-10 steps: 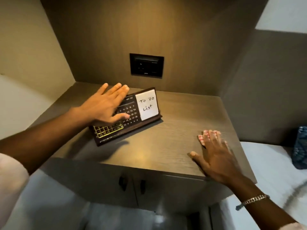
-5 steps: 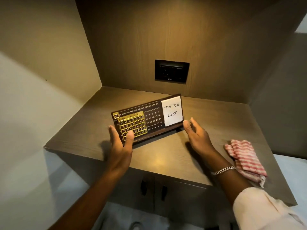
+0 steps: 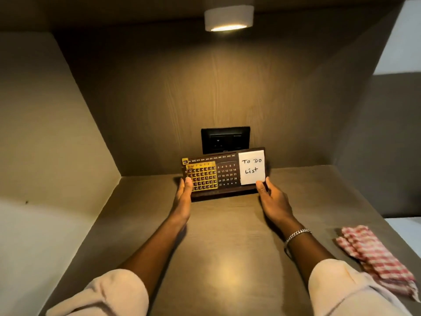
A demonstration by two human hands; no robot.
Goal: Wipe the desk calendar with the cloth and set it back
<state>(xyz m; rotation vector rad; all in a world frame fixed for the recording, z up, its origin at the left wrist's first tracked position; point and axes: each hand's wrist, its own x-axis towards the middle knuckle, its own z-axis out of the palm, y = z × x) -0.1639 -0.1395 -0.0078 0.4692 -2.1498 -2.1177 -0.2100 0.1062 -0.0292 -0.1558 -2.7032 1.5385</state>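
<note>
The dark wooden desk calendar (image 3: 224,174) stands upright near the back of the desk, with a gold date frame on its left and a white "To Do List" note on its right. My left hand (image 3: 184,196) grips its left end, thumb on the front face. My right hand (image 3: 271,199) grips its right end below the note. Both hold it squarely facing me. The red-and-white checked cloth (image 3: 373,254) lies folded on the desk at the right, apart from both hands.
The brown wooden desk (image 3: 227,247) sits in an alcove with walls at the back and both sides. A black socket plate (image 3: 225,140) is on the back wall just behind the calendar. A lit lamp (image 3: 228,18) hangs overhead.
My right hand left the cloth on the desk. Both hands closed on the calendar's ends and moved it from its angled spot back toward the rear wall, straightened.
</note>
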